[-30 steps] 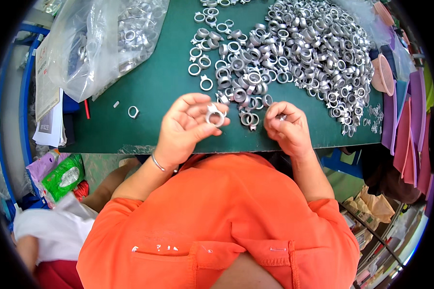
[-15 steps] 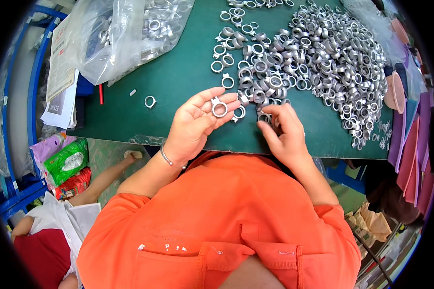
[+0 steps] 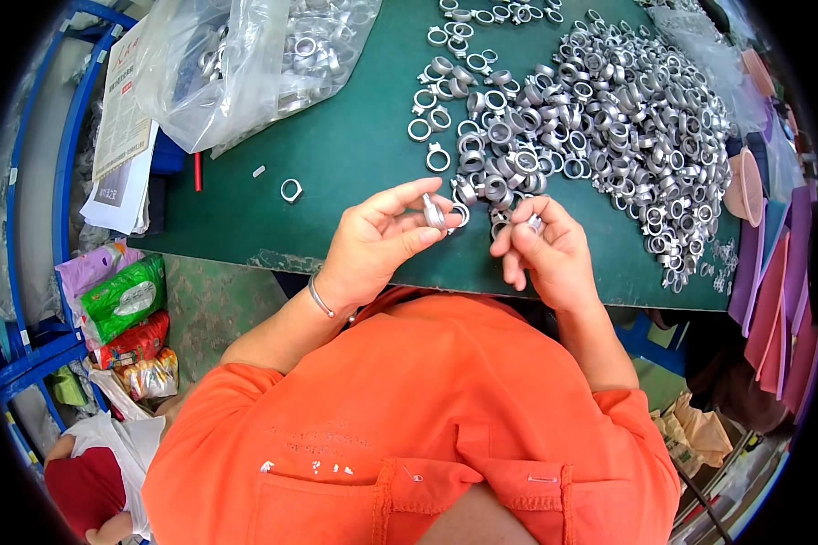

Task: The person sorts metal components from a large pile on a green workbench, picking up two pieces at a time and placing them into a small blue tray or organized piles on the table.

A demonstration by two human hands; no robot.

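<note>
My left hand [image 3: 365, 243] is closed on a grey metal ring [image 3: 433, 213] with a small stub, pinched between thumb and fingers and seen nearly edge-on. To its right, my right hand [image 3: 554, 252] is raised off the table edge with its fingers curled round another metal ring [image 3: 535, 222], partly hidden by the fingers. Just beyond both hands, a big heap of similar metal rings [image 3: 609, 118] spreads over the green table [image 3: 354, 145]. One loose ring [image 3: 461, 214] lies close to my left fingertips.
A clear plastic bag [image 3: 211, 100] of rings lies at the far left beside printed papers [image 3: 123, 118]. A single ring [image 3: 291, 191] and a red stick [image 3: 198, 172] rest nearby. Pink baskets [image 3: 745, 186] stand at the right edge. Another person [image 3: 86, 481] is at the lower left.
My right hand has lifted from the edge of the heap with a ring in its fingers. The ring in my left hand has turned from face-on to edge-on.
</note>
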